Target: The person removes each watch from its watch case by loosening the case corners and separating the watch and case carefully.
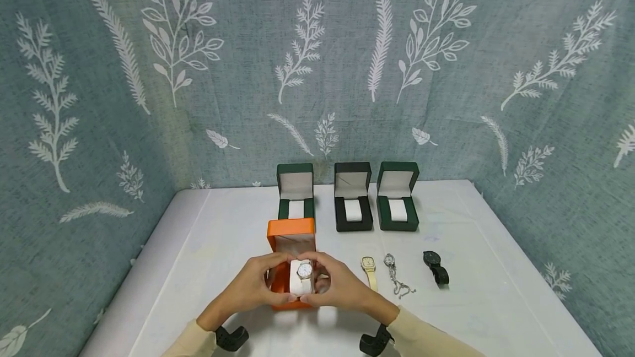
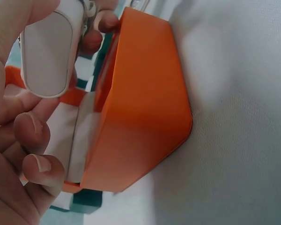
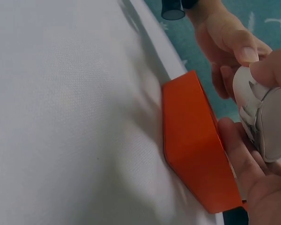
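Observation:
Between both hands is a white watch cushion (image 1: 295,286) carrying a wristwatch (image 1: 305,270) with a round pale dial and white strap. My left hand (image 1: 250,286) pinches the cushion's left end between thumb and fingers. At the other end, my right hand (image 1: 343,285) grips the cushion and watch side, thumb in front. Under them stands an orange watch box (image 1: 291,226), lid raised. In the left wrist view, the cushion's rounded end (image 2: 47,54) is above the box's open base. The right wrist view shows the strap's metal clasp (image 3: 254,115) at the cushion's side.
Behind the orange box stand a green box (image 1: 295,168), a black box (image 1: 354,226) and another green box (image 1: 399,226), all open with white cushions inside. To the right lie a gold watch (image 1: 368,263), a silver bracelet watch (image 1: 389,261) and a black watch (image 1: 432,259).

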Available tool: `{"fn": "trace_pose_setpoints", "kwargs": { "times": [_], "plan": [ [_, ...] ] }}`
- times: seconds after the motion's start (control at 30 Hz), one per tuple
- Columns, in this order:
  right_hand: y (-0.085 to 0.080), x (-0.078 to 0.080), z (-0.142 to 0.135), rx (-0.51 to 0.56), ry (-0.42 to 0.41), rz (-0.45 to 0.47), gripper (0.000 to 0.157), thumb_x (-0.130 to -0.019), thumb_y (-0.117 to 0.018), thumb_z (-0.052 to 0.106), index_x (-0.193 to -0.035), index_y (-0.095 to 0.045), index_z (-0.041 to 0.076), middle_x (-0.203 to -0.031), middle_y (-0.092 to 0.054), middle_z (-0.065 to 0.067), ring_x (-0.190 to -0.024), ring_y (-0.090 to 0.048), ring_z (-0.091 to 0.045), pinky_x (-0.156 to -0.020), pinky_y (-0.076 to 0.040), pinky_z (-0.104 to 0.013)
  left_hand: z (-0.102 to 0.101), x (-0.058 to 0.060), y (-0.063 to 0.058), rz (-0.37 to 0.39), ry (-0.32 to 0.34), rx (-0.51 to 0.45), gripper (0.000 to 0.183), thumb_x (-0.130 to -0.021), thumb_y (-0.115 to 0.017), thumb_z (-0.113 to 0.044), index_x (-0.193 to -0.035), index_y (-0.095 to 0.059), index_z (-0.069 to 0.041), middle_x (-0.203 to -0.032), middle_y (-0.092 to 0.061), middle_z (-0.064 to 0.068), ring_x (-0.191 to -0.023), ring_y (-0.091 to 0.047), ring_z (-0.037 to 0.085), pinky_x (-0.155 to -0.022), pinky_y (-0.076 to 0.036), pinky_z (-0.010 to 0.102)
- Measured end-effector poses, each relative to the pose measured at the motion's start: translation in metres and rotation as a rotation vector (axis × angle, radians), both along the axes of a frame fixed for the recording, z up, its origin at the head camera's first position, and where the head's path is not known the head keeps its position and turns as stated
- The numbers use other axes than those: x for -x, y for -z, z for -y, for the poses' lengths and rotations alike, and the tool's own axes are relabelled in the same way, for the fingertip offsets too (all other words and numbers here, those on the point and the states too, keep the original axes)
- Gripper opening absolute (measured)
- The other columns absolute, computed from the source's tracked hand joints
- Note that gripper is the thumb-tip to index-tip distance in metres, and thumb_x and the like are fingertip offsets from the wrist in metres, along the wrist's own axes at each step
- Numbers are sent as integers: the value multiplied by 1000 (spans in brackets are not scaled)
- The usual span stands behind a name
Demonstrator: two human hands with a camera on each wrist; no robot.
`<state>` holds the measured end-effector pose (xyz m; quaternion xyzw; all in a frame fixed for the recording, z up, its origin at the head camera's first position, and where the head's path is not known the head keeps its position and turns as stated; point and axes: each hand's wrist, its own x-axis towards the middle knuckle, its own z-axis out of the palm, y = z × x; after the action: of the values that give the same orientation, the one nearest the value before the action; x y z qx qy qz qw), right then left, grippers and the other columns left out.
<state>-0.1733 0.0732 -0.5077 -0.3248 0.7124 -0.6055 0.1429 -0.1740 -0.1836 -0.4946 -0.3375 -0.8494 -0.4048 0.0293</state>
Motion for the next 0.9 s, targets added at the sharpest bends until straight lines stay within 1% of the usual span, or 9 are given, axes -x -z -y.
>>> {"fn": "trace_pose_setpoints", "kwargs": {
  "times": [0.2,0.3,0.4,0.43,0.57,0.67,0.77,0.83,0.9],
  "plan": [
    [0,1,0,-39,11,-44,71,-86,-83,9,-148,-50,23,-128,-56,-3,-99,-63,-15,-80,-59,-37,-2,-1,-2,3,-3,-1,60,-77,-91,-41,-130,-69,-20,-87,-65,6,-68,-51,9,-56,-44,23],
    [0,2,0,-64,4,-78,72,-86,-80,8,-149,-49,24,-128,-56,-2,-98,-63,-14,-79,-59,-36,-2,-1,-3,22,-14,7,62,-77,-91,-40,-132,-68,-20,-86,-65,7,-68,-50,8,-57,-44,23],
    [-2,2,0,-85,-10,-100,72,-87,-79,9,-150,-47,23,-123,-57,-1,-95,-62,-13,-78,-59,-35,-2,0,-2,25,-12,11,63,-77,-91,-40,-133,-68,-19,-84,-64,8,-68,-48,5,-57,-44,23],
    [-3,2,0,-93,-15,-105,72,-87,-79,9,-150,-47,23,-121,-57,-1,-94,-62,-13,-78,-59,-35,-2,0,-2,24,-11,14,63,-77,-91,-40,-133,-68,-20,-86,-65,7,-69,-48,4,-57,-44,23],
    [-4,3,-2,-123,-30,-114,72,-88,-77,11,-151,-46,24,-114,-58,0,-92,-61,-13,-79,-58,-34,1,2,1,5,8,12,62,-79,-90,-41,-133,-68,-18,-87,-65,5,-68,-48,4,-56,-44,23],
    [-3,5,-4,-139,-39,-119,72,-89,-78,13,-152,-47,27,-113,-58,1,-94,-59,-13,-80,-57,-32,4,3,2,16,19,7,63,-79,-90,-39,-134,-67,-18,-83,-62,7,-67,-48,3,-55,-44,22],
    [-2,6,-8,-137,-51,-94,71,-90,-80,18,-153,-48,28,-115,-59,1,-98,-59,-14,-83,-57,-31,7,3,3,46,31,5,64,-79,-90,-38,-135,-66,-19,-80,-61,8,-66,-48,3,-54,-45,23],
    [0,6,-11,-118,-56,-52,72,-90,-82,21,-153,-48,27,-118,-59,-1,-101,-60,-15,-84,-57,-31,9,3,3,65,36,6,64,-79,-90,-38,-136,-65,-20,-80,-61,8,-65,-49,2,-54,-45,23],
    [1,7,-13,-96,-53,5,73,-90,-82,20,-154,-48,25,-121,-59,-2,-103,-61,-17,-87,-56,-31,11,2,3,67,40,4,64,-80,-90,-37,-136,-65,-19,-81,-62,8,-64,-49,2,-54,-46,24]
  ]
}}
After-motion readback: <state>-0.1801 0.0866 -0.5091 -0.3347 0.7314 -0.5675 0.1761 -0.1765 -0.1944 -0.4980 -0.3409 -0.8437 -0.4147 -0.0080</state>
